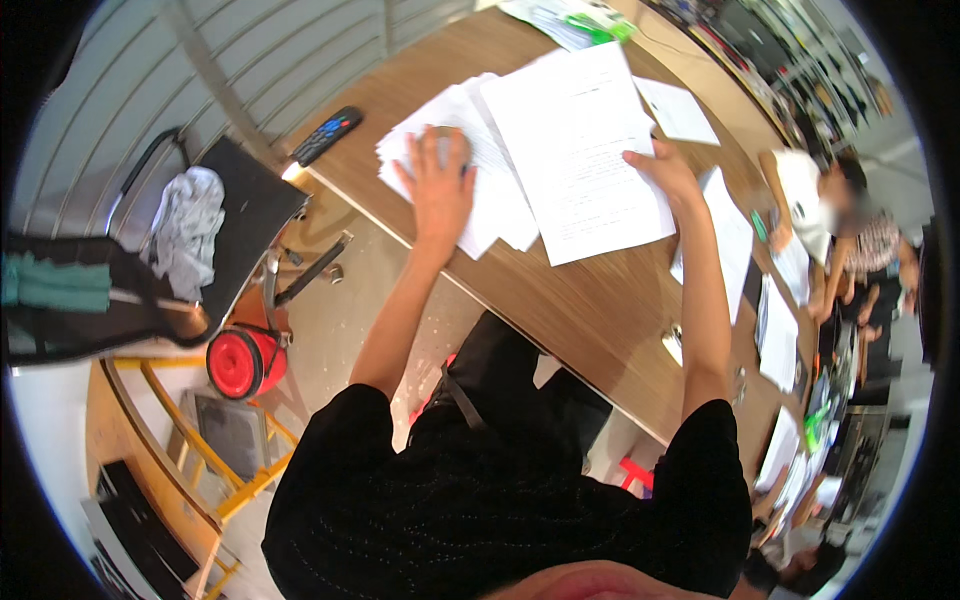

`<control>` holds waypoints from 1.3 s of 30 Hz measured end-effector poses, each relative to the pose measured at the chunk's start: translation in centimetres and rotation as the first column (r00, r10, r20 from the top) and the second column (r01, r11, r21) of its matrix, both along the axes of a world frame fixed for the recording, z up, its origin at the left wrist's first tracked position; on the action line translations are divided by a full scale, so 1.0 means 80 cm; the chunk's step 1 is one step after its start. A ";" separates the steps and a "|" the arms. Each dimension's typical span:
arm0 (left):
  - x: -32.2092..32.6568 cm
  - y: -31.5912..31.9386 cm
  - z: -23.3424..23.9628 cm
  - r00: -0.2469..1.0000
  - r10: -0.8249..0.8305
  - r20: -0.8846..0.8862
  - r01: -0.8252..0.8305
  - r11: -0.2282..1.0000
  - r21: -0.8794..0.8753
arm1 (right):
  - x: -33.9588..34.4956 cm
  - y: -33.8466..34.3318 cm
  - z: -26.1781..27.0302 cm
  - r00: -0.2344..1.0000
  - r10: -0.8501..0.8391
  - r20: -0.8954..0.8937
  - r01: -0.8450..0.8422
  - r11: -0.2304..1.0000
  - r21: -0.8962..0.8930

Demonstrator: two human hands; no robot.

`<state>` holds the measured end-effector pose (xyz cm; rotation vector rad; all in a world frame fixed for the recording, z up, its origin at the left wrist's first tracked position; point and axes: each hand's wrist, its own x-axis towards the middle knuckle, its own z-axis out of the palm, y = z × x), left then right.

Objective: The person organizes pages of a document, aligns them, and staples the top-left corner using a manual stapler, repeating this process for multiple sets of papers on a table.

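Observation:
My left hand (pixel 441 187) lies with spread fingers on a round object, mostly hidden beneath it, on a messy stack of white paper sheets (pixel 499 206). Between thumb and fingers, my right hand (pixel 667 171) grips the right edge of printed sheets (pixel 574 150); whether one or more are pinched cannot be told. These sheets overlap the right part of the stack. Both rest on or over the brown wooden table (pixel 555 307). Another sheet (pixel 679 110) lies beyond my right hand, and more paper (pixel 721 240) is partly hidden behind my right forearm.
A black remote control (pixel 327 135) lies at the table's left corner. A shiny metal object (pixel 673 343) sits near my right forearm. Farther right are paper piles (pixel 777 334) and people (pixel 802 195) at the table. Left stands a chair (pixel 247 187) with a grey cloth (pixel 191 225).

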<state>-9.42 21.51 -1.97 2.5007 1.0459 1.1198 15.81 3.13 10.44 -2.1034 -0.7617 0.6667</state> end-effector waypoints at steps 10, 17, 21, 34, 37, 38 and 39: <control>0.058 -0.175 0.055 0.277 -0.662 0.697 0.875 -0.126 -0.468 | -0.171 -0.287 -0.057 0.827 -0.561 0.024 0.458 0.699 0.549; 0.064 -0.235 0.101 0.253 -0.758 0.601 0.898 -0.047 -0.438 | -0.224 -0.330 -0.075 0.576 -0.811 0.108 0.560 0.486 0.671; 0.090 -0.260 0.060 0.351 -0.806 0.476 0.822 0.022 -0.569 | -0.218 -0.345 -0.121 0.610 -0.792 0.031 0.599 0.486 0.636; 0.103 -0.247 0.079 0.391 -0.631 0.670 0.900 0.108 -0.423 | -0.227 -0.355 -0.111 0.711 -0.616 -0.340 0.688 0.510 0.516; 0.112 -0.250 0.095 0.491 -0.569 0.660 0.864 0.220 -0.453 | -0.244 -0.352 -0.100 0.633 -0.540 -0.555 0.770 0.514 0.379; 0.116 -0.249 0.087 0.530 -0.558 0.638 0.838 0.230 -0.495 | -0.249 -0.355 -0.114 0.657 -0.508 -0.557 0.751 0.502 0.429; 0.120 -0.247 0.080 0.567 -0.552 0.611 0.810 0.239 -0.536 | -0.252 -0.356 -0.121 0.648 -0.515 -0.561 0.760 0.491 0.426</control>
